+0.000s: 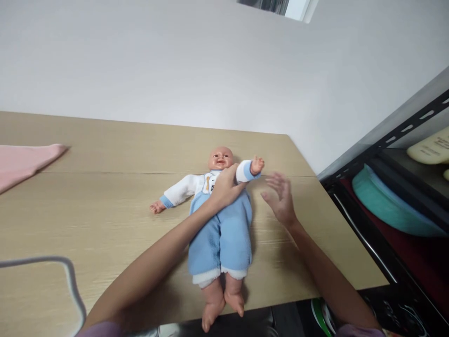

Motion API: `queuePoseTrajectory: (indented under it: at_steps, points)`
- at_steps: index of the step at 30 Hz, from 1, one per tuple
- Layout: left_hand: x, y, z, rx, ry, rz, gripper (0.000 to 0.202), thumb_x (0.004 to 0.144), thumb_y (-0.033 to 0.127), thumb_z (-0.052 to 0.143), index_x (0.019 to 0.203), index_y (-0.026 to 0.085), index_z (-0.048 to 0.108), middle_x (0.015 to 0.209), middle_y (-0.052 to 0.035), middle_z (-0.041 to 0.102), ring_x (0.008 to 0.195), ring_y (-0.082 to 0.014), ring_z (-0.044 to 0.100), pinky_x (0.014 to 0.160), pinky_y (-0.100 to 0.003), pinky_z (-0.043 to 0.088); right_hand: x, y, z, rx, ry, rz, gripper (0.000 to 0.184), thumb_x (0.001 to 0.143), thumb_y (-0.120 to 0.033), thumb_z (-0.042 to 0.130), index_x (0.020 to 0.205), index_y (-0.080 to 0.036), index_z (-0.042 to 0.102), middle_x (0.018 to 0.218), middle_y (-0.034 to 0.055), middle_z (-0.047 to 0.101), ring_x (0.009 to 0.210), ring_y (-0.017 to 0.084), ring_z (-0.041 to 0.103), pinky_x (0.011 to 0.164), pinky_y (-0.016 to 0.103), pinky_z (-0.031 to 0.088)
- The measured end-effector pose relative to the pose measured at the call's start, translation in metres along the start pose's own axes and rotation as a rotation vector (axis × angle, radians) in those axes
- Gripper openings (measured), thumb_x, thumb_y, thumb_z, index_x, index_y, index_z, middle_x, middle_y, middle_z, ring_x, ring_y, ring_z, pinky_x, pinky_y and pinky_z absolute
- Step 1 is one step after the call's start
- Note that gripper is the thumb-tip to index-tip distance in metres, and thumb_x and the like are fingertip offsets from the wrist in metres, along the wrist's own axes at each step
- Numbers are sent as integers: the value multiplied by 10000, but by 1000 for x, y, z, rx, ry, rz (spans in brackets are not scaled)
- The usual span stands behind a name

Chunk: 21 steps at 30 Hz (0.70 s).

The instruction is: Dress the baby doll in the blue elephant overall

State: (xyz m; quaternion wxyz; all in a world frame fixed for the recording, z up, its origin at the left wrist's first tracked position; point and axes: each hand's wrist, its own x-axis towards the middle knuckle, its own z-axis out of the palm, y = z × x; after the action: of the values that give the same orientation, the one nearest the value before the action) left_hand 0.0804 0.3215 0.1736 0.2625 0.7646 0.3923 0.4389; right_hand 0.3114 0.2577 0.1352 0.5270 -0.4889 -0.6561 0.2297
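Observation:
A baby doll (220,243) lies on its back on the wooden table, dressed in a fuzzy blue and white outfit with a cartoon animal on the chest. My left hand (226,189) lies across its chest, fingers wrapped round the upper part of the doll's arm at the picture's right. That arm sticks up past my fingers, while the other arm rests stretched out on the tabletop. Just beside the raised doll hand, my right hand (280,199) is held in the air with fingers apart, slightly blurred and holding nothing.
The light wood table (115,150) meets a white wall behind. Pink cloth (28,161) lies at the left, with a grey-white cable (72,276) nearer me. A black metal shelf at the right holds a teal bowl-like item (389,206) and a cream bottle (431,147).

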Motion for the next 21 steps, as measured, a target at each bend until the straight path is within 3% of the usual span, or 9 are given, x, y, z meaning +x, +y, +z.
queuePoseTrajectory:
  at_steps: [2, 5, 8, 11, 16, 18, 21]
  points:
    - [-1, -3, -7, -175, 98, -75, 335, 955, 398, 714, 1217, 191, 695, 1261, -119, 797, 1167, -342, 726, 1048, -481, 563, -6, 10, 14, 81, -172, 132, 532, 1011, -567, 729, 1432, -274, 589, 1480, 148, 685, 1361, 302, 676, 1221, 538, 523]
    - [-3, -6, -18, -383, 210, -195, 394, 935, 473, 745, 1201, 183, 722, 1337, -128, 799, 1270, -361, 719, 1164, -510, 526, -14, 15, 37, 245, -378, 244, 469, 1003, -642, 702, 1289, -272, 664, 1327, 106, 751, 1232, 280, 724, 1127, 469, 576]
    - [-6, -10, -30, -547, 302, -276, 454, 911, 547, 785, 1186, 189, 748, 1363, -119, 799, 1371, -373, 680, 1256, -523, 468, -12, 6, 59, 377, -373, 273, 435, 973, -660, 732, 1200, -292, 679, 1211, 58, 748, 1162, 267, 707, 1066, 411, 586]
    - [-8, -16, -41, -680, 401, -311, 480, 891, 599, 824, 1156, 203, 768, 1318, -90, 815, 1385, -359, 673, 1247, -482, 487, -3, -3, 81, 451, -350, 314, 422, 961, -676, 734, 1155, -304, 689, 1172, 32, 733, 1152, 260, 680, 1076, 395, 568]
    - [-9, -29, -51, -835, 561, -334, 541, 870, 688, 839, 1107, 210, 748, 1065, -51, 819, 1132, -299, 772, 976, -386, 626, 14, -4, 112, 603, -406, 323, 452, 942, -718, 727, 1102, -296, 704, 1123, 28, 739, 1128, 272, 679, 1091, 432, 559]
    - [-8, -37, -57, -862, 581, -354, 594, 875, 744, 807, 1122, 209, 735, 1012, -54, 810, 1058, -285, 786, 889, -372, 640, 17, -6, 122, 621, -407, 317, 430, 925, -708, 747, 1080, -310, 698, 1108, 20, 734, 1095, 272, 684, 1053, 428, 571]
    - [-9, -51, -69, -887, 501, -357, 704, 912, 842, 691, 1217, 209, 734, 1064, -87, 825, 1090, -288, 788, 927, -411, 650, 22, -14, 134, 627, -420, 336, 499, 875, -742, 779, 1144, -330, 701, 1156, 25, 745, 1123, 282, 693, 1030, 418, 580]
